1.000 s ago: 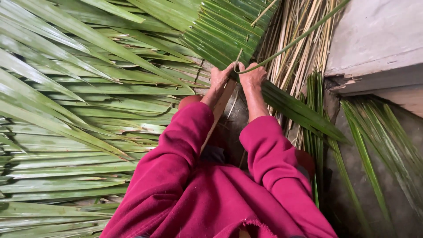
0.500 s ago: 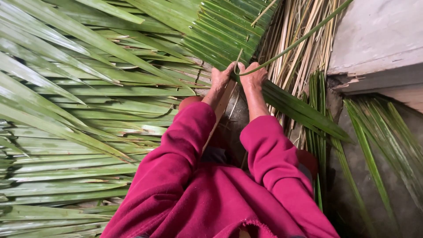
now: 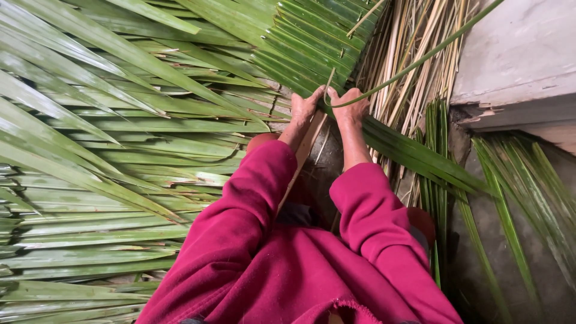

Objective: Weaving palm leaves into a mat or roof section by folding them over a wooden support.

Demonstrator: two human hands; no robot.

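Observation:
My left hand [image 3: 303, 108] and my right hand [image 3: 350, 108] sit side by side at the lower edge of a woven panel of green palm leaflets [image 3: 312, 42]. Both hands pinch leaflets where the weave ends. My right hand grips a thin green leaf strip [image 3: 414, 63] that curls at my fingers and runs up to the right. A flat bundle of dark green leaflets [image 3: 420, 157] slants from under my right hand toward the lower right. Magenta sleeves cover both arms. A pale leaf midrib [image 3: 303, 157] lies under my left forearm.
Loose long green palm leaflets [image 3: 102, 138] spread over the whole left side. Dry straw-coloured ribs [image 3: 414, 42] lie at top centre. A grey concrete step [image 3: 516, 54] stands at the upper right, with more green leaflets [image 3: 516, 192] on the grey floor below it.
The hands stay at the same spot on the weave; the view has shifted slightly, so hands and strip sit a little further right.

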